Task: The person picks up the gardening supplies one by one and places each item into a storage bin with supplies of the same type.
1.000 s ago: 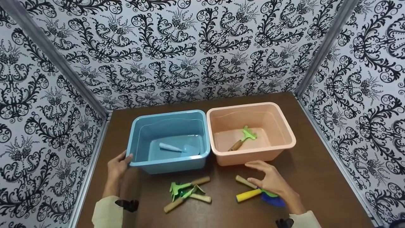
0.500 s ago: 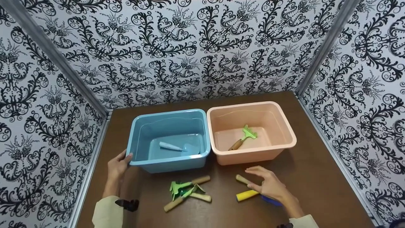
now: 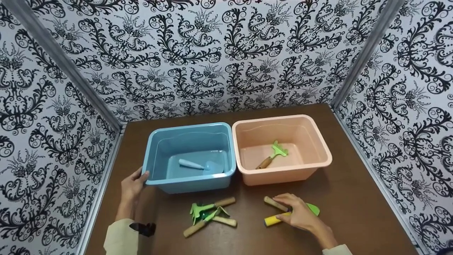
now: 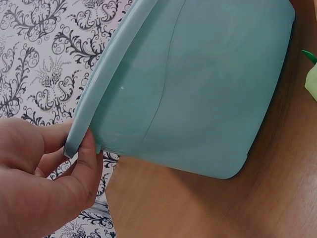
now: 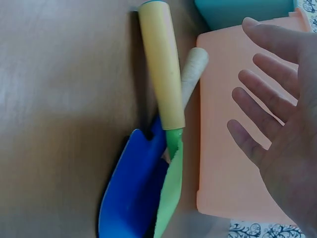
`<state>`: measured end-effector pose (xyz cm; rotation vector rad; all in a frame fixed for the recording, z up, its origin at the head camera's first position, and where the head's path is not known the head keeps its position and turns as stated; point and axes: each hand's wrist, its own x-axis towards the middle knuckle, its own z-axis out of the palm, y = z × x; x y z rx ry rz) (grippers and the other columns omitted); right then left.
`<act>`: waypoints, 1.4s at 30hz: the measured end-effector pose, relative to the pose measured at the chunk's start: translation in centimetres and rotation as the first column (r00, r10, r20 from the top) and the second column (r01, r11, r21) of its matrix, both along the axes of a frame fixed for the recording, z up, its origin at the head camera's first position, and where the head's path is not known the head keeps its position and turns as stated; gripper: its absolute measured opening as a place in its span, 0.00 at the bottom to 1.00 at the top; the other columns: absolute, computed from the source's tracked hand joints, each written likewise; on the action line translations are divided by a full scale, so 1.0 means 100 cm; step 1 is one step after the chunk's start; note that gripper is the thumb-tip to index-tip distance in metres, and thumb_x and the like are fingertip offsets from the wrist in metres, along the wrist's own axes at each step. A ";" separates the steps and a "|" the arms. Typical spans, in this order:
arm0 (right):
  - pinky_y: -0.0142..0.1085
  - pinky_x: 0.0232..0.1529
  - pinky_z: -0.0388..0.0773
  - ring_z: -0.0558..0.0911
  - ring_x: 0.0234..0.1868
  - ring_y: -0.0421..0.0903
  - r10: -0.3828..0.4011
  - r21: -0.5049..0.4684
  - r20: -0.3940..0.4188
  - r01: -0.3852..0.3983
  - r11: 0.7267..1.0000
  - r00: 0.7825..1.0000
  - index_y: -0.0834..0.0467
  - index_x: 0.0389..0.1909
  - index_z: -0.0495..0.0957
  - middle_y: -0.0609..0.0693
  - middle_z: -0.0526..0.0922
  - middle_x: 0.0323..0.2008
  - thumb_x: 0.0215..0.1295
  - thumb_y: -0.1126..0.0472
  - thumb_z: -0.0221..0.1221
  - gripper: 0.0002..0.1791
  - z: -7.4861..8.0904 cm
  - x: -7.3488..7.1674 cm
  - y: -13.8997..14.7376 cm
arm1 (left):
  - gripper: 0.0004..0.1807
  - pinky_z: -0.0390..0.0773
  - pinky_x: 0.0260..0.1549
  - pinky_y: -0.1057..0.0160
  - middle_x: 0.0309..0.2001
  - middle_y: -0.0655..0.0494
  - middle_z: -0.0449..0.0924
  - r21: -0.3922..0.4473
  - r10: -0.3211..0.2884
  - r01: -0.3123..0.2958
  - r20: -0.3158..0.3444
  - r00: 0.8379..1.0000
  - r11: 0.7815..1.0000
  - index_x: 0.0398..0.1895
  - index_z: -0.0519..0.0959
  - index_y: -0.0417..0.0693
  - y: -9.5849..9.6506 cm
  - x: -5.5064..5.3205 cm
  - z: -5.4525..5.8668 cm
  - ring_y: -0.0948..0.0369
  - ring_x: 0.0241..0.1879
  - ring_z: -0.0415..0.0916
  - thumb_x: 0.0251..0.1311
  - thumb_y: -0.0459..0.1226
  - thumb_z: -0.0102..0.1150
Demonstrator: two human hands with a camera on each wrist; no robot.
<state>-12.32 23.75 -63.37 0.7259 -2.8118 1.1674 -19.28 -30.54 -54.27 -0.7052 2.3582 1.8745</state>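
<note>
My left hand [image 3: 131, 186] pinches the near left corner of the blue tub's rim [image 3: 187, 180]; the left wrist view shows thumb and fingers on either side of that rim [image 4: 111, 74]. My right hand [image 3: 299, 214] is over two crossed trowels in front of the peach tub [image 3: 279, 174], fingers loosely bent. One trowel has a yellow handle [image 5: 162, 69] and green blade; the other has a wooden handle [image 3: 274, 203] and blue blade [image 5: 131, 183]. In the right wrist view, that hand [image 5: 282, 99] has its fingers spread and holds nothing.
A light blue trowel [image 3: 191, 164] lies in the blue tub. Inside the peach tub is a green hand rake [image 3: 279, 149] with a wooden handle. Several wooden-handled green tools [image 3: 208, 214] lie piled on the brown table [image 3: 254, 237]. Patterned walls stand behind and at both sides.
My right hand has moved down from near the peach tub to over the crossed trowels, and its fingers have drawn closer together. The left hand keeps its hold on the blue tub.
</note>
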 end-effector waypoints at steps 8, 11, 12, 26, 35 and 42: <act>0.62 0.51 0.71 0.80 0.52 0.55 0.028 0.024 0.053 -0.030 0.999 0.998 0.57 0.53 0.83 0.48 0.82 0.51 0.53 0.57 0.74 0.26 -0.011 0.002 -0.003 | 0.31 0.79 0.51 0.71 0.75 0.34 0.57 0.016 0.029 -0.029 -0.003 1.000 0.999 0.75 0.59 0.37 0.000 0.001 -0.001 0.43 0.72 0.63 0.73 0.38 0.53; 0.67 0.53 0.69 0.80 0.52 0.53 0.040 0.021 0.096 -0.042 0.999 0.995 0.57 0.53 0.83 0.48 0.82 0.51 0.53 0.58 0.74 0.25 -0.015 0.002 -0.003 | 0.31 0.74 0.61 0.57 0.75 0.34 0.57 0.032 0.027 -0.027 0.002 1.000 0.999 0.75 0.59 0.37 0.000 0.001 -0.002 0.42 0.72 0.63 0.74 0.38 0.52; 0.71 0.53 0.67 0.80 0.52 0.53 0.041 0.018 0.107 -0.043 0.999 0.993 0.57 0.53 0.82 0.48 0.82 0.51 0.53 0.58 0.74 0.25 -0.016 0.002 -0.003 | 0.31 0.72 0.62 0.54 0.75 0.34 0.57 0.033 0.026 -0.026 0.001 1.000 0.999 0.75 0.59 0.37 0.000 0.000 -0.002 0.42 0.72 0.63 0.74 0.38 0.52; 0.47 0.48 0.74 0.78 0.49 0.50 0.072 0.126 -0.015 -0.069 0.990 0.997 0.55 0.43 0.87 0.51 0.84 0.47 0.52 0.63 0.73 0.15 -0.029 0.008 -0.004 | 0.31 0.67 0.67 0.45 0.74 0.34 0.58 0.011 0.056 -0.056 -0.004 0.998 0.998 0.74 0.61 0.36 0.000 -0.002 -0.005 0.41 0.71 0.64 0.72 0.37 0.54; 0.40 0.45 0.80 0.81 0.43 0.48 0.118 0.081 0.015 -0.119 0.990 0.993 0.57 0.44 0.86 0.48 0.85 0.43 0.53 0.66 0.73 0.16 -0.027 0.008 -0.005 | 0.29 0.63 0.70 0.47 0.72 0.33 0.61 -0.133 0.015 -0.018 -0.028 0.999 0.991 0.73 0.64 0.36 0.000 -0.001 -0.002 0.41 0.74 0.59 0.72 0.38 0.54; 0.41 0.44 0.79 0.81 0.43 0.47 0.127 0.128 0.024 -0.129 0.983 0.992 0.56 0.43 0.86 0.47 0.85 0.41 0.53 0.67 0.72 0.15 -0.029 0.006 -0.003 | 0.29 0.63 0.71 0.47 0.74 0.35 0.58 -0.028 0.036 -0.037 -0.017 0.999 0.999 0.74 0.62 0.38 0.001 -0.001 -0.001 0.43 0.75 0.58 0.74 0.38 0.52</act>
